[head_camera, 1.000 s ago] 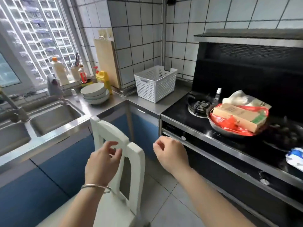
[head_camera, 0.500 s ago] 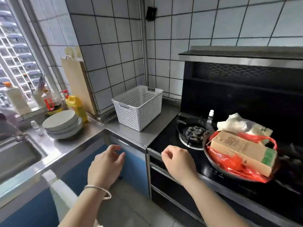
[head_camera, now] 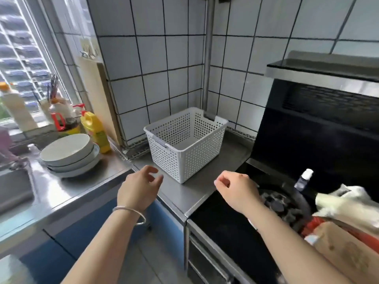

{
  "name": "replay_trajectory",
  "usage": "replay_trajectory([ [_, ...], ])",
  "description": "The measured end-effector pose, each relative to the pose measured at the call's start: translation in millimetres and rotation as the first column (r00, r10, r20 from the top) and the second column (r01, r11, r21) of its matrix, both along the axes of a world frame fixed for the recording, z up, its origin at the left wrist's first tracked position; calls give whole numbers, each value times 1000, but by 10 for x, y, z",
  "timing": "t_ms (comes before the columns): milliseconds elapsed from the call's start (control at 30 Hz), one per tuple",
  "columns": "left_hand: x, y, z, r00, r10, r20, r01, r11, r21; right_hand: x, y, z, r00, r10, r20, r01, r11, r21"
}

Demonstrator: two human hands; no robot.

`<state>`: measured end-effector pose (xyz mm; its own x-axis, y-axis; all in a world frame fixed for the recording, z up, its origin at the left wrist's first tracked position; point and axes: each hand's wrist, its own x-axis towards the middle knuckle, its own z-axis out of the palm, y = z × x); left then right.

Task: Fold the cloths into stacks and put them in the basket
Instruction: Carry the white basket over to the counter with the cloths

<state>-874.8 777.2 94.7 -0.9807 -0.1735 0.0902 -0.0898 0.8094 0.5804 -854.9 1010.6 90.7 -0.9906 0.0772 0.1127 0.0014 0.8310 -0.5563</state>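
A white perforated basket stands on the steel counter in the tiled corner, and I see nothing inside it. My left hand, with a bracelet on the wrist, hovers just in front of the basket's near left corner, fingers loosely curled and holding nothing. My right hand hangs over the counter's right edge by the stove, fingers loosely curled, also holding nothing. A crumpled white cloth lies at the right edge over the pan. No other cloths are in view.
Stacked bowls sit left of the basket, with a yellow bottle and a wooden cutting board behind. The sink is far left. A black stove with a small bottle and a cardboard box lies right.
The view has moved forward past the white chair toward the counter. Both hands have come closer to the basket, which now sits directly ahead.
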Motion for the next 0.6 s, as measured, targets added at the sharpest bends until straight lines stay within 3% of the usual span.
replay_trajectory([
  [200, -752, 154, 11, 995, 77, 57, -79, 996, 39, -1145, 150, 129, 997, 65, -29, -65, 998, 8],
  [367, -1532, 182, -70, 983, 185, 16, -183, 946, 268, -2128, 90, 180, 993, 112, -26, -111, 993, 31],
  [500, -2162, 163, -356, 944, 290, 160, -326, 734, 595, -2950, 85, 48, 998, 54, -23, -54, 998, 23],
  [600, -2505, 121, -591, 904, 338, 263, -419, 566, 711, -3481, 130, -125, 1000, -22, -7, 22, 999, 47],
])
